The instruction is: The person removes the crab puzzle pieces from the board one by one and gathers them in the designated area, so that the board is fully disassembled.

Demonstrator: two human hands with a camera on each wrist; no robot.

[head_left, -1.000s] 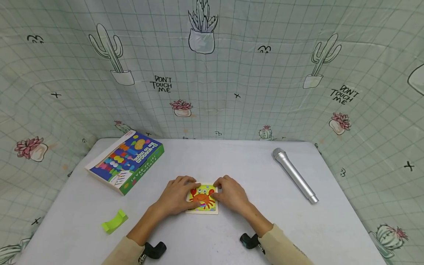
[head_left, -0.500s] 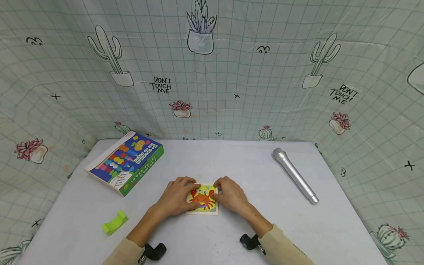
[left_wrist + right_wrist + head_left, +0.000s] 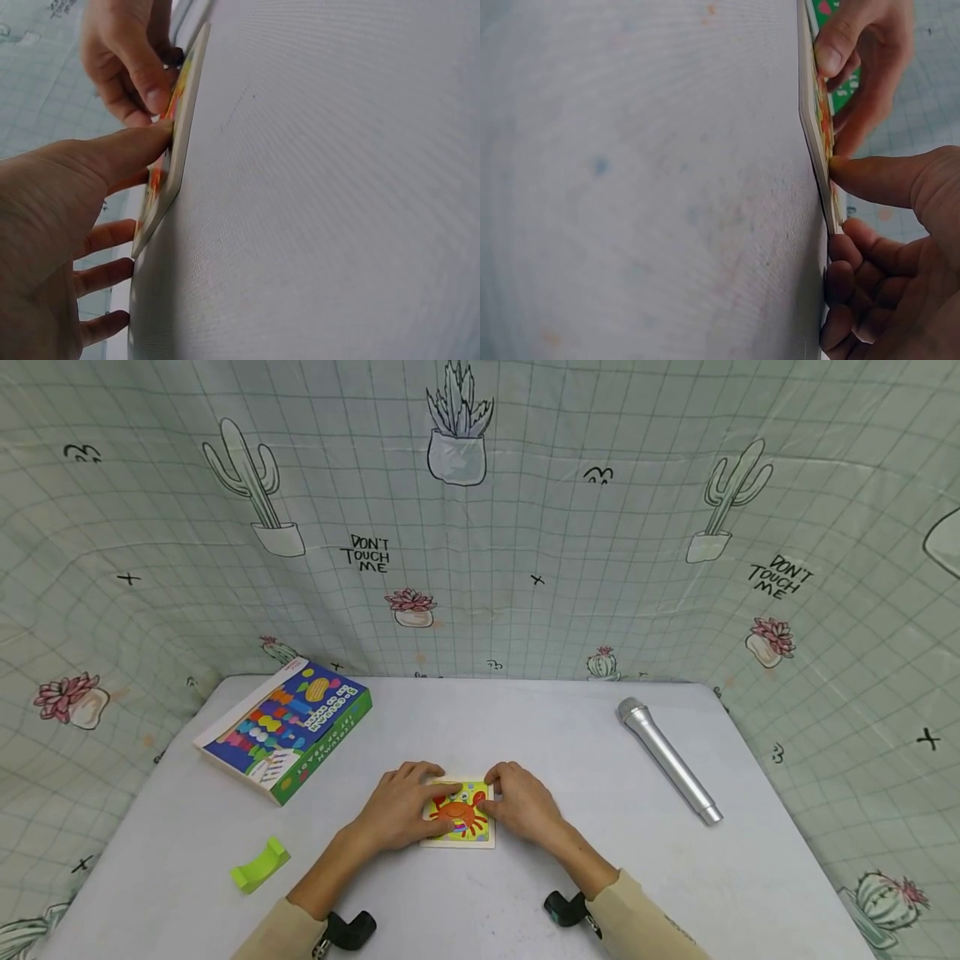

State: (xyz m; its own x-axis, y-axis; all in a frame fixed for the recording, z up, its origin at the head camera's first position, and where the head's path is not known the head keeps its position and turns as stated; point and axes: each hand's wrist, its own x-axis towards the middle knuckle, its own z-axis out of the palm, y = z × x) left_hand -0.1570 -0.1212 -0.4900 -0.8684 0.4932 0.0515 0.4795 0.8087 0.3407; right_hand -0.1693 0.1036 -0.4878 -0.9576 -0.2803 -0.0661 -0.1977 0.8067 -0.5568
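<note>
A small square crab puzzle [image 3: 468,815] with a pale rim lies flat on the white table, between both hands. My left hand [image 3: 397,810] reaches in from its left side. The thumb and index finger rest on the picture, and in the left wrist view the other fingers [image 3: 103,280] spread toward the tabletop. On the opposite side, my right hand [image 3: 527,802] holds the puzzle's right part, thumb on the face and index finger by the far corner. Its remaining fingers [image 3: 840,281] are curled against the table in the right wrist view. Fingers cover parts of the crab picture.
A colourful blue and green box [image 3: 288,727] lies at the back left of the table [image 3: 465,910]. Nearer on that side is a lime-green curved block [image 3: 259,864]. A silver microphone [image 3: 667,760] lies on the right. Behind hangs a cactus-print cloth [image 3: 480,543].
The left index finger has shifted right, from the puzzle's left upper corner onto the top of the crab picture. The right hand and the puzzle stay in place.
</note>
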